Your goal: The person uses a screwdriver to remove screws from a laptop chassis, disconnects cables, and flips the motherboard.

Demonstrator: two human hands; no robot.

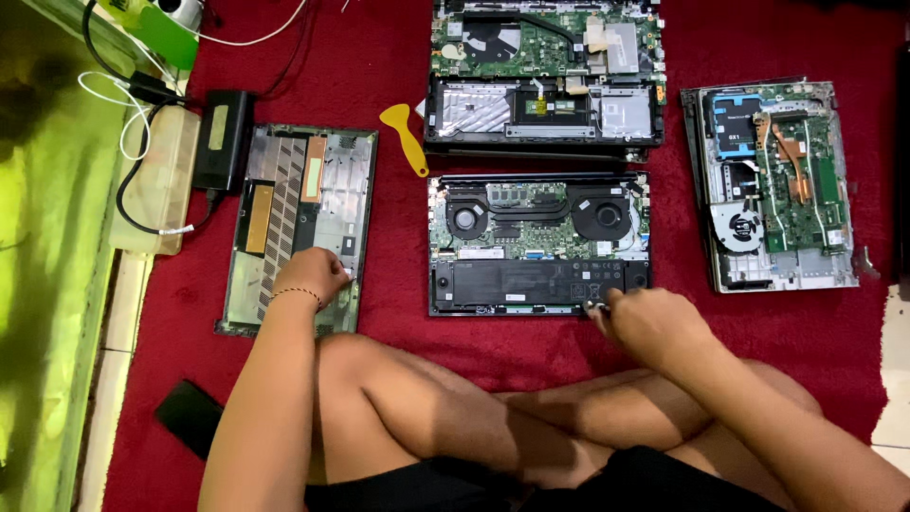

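Note:
I sit cross-legged on a red carpet. In front of me lies an opened laptop [536, 242] with two fans, a green board and a long black battery exposed. My right hand [649, 322] is at its near right corner, fingers pinched on a small dark tool [595, 305] that touches the battery's edge. My left hand [311, 275] rests knuckles-up on the removed dark bottom cover [294, 204], which lies inside-up to the left. Its fingertips curl down onto the cover and are hidden.
A yellow plastic pry tool [406, 137] lies between the cover and a second opened laptop [545, 76] further back. A third opened laptop [773, 185] lies at the right. A black power adapter [223, 137], cables and a translucent box [156, 180] sit at the left; a black phone [190, 417] lies by my left knee.

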